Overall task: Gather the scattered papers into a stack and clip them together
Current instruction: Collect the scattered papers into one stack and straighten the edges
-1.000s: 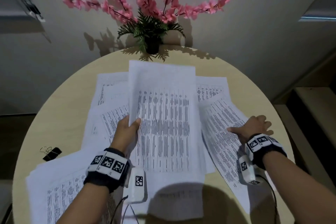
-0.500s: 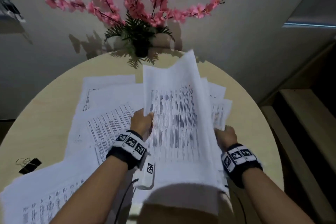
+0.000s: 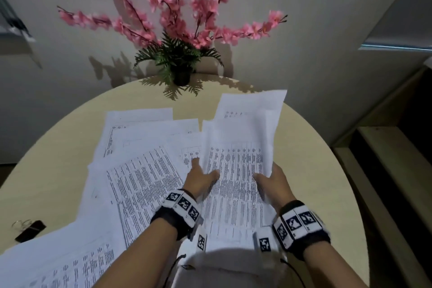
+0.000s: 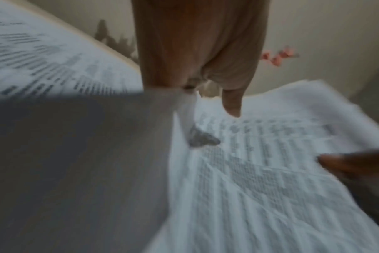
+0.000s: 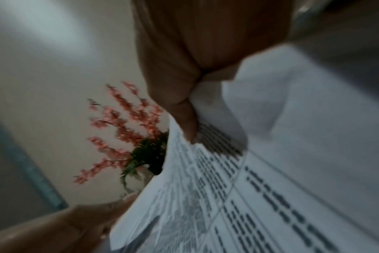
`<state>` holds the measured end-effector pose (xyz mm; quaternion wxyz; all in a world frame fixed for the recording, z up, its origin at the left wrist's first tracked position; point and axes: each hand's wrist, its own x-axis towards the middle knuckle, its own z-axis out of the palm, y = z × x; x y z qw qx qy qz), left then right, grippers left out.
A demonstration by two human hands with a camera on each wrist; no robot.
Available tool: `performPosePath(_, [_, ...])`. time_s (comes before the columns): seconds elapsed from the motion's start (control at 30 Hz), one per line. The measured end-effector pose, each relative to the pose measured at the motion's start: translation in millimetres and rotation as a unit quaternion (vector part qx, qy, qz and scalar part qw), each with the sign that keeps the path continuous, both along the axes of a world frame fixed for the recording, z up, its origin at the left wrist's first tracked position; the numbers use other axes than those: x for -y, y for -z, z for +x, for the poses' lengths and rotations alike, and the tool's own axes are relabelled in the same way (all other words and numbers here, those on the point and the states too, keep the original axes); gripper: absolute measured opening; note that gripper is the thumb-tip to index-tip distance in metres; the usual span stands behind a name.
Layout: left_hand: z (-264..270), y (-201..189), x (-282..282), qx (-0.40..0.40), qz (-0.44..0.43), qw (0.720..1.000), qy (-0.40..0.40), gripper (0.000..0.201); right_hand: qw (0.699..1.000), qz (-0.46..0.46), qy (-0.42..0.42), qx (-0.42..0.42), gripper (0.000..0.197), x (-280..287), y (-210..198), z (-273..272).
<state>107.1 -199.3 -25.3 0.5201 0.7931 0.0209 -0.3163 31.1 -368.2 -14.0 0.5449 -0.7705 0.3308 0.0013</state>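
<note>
At the table's left edge the binder clip lies untouched, loose sheets still spread across the table, while my left hand and right hand pinch a small gathered stack between them, so clipping looks far off.

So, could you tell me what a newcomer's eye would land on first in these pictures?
Probably the pink blossom plant at the far edge of the round table. Next, the bundle of printed sheets lifted between the left hand and right hand, with loose papers spread to its left and a black binder clip near the left rim.
</note>
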Motion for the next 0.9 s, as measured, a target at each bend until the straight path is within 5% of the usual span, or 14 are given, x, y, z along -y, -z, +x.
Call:
performPosePath(0.13, [0.0,-24.4,-21.9,-0.045,-0.176,0.975,-0.129,0.059,0.991,-0.055,-0.079,0.096,0.012,2.5,-57.2,-30.2])
performPosePath(0.23, [1.4,-52.8,-34.1,-0.033,-0.271,0.960,-0.069,0.029,0.979,-0.055,-0.101,0.170,0.020,2.2,-94.7,-47.0])
performPosePath(0.37, [1.7,-111.5,-34.1,0.090,-0.308,0.947,-0.023,0.024,0.963,-0.069,-0.061,0.252,0.018,-6.6,-134.0,-53.9])
performPosePath(0.5, [3.9,-154.3,-43.6,0.172,-0.367,0.913,-0.031,0.074,0.948,-0.080,-0.075,0.299,0.020,-10.4,-186.5,-65.1])
performPosePath(0.6, [-4.9,-163.2,-53.7,0.146,-0.360,0.922,-0.006,0.134,0.939,-0.068,-0.140,0.306,0.024,-9.5,-219.3,-81.7])
performPosePath(0.67, [-17.6,-163.9,-57.8,0.111,-0.355,0.927,0.050,0.146,0.933,-0.083,-0.174,0.303,0.024,-9.9,-235.4,-96.4])
performPosePath(0.73, [-30.4,-161.2,-55.9,0.056,-0.341,0.934,0.093,0.133,0.931,-0.100,-0.196,0.292,0.021,-10.3,-243.7,-109.2])
performPosePath(0.87, [-50.1,-158.4,-36.0,0.002,-0.337,0.935,0.110,0.041,0.933,-0.110,-0.208,0.273,0.020,-6.2,-246.9,-128.4])
performPosePath(0.9, [-54.7,-161.6,-29.3,0.016,-0.314,0.944,0.103,0.031,0.933,-0.112,-0.202,0.274,0.020,-3.8,-246.7,-132.3])
